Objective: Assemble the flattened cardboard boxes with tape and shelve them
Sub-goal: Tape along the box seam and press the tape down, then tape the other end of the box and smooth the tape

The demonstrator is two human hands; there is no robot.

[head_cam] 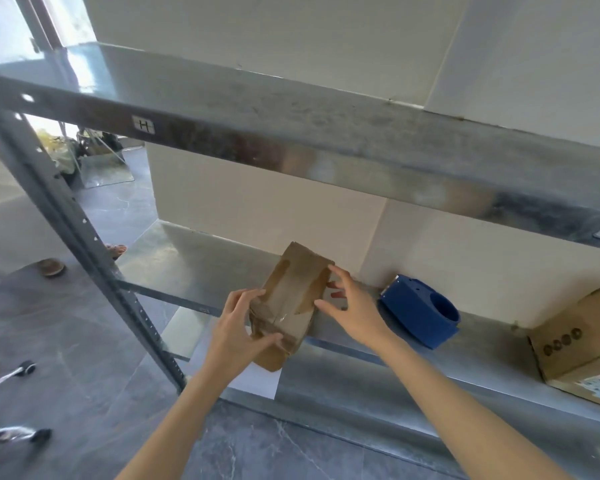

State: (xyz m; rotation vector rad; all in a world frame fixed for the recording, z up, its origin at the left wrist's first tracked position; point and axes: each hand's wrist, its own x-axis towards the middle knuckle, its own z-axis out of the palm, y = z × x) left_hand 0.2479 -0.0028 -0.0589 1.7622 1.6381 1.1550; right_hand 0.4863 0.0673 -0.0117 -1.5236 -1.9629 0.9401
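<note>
Steel rack, grey perforated upright (94, 244) at left.

Upper shelf (326, 109): dusty top, nothing seen on it. Front lip carries a small label marked "H" (143, 125).

Lower shelf (205, 258), left to right:
- small taped cardboard box (291, 296), far end over the shelf, near end overhanging the front edge; whether it rests on the shelf cannot be told.
- blue tape dispenser (420, 311), just right of it, near the front edge.
- larger cardboard box (575, 334), well apart at far right, printed circles on its side, cut off by the frame.

Dark stone-tiled floor (84, 393) below; a sandal (52, 266) lies on it beyond the upright.
</note>
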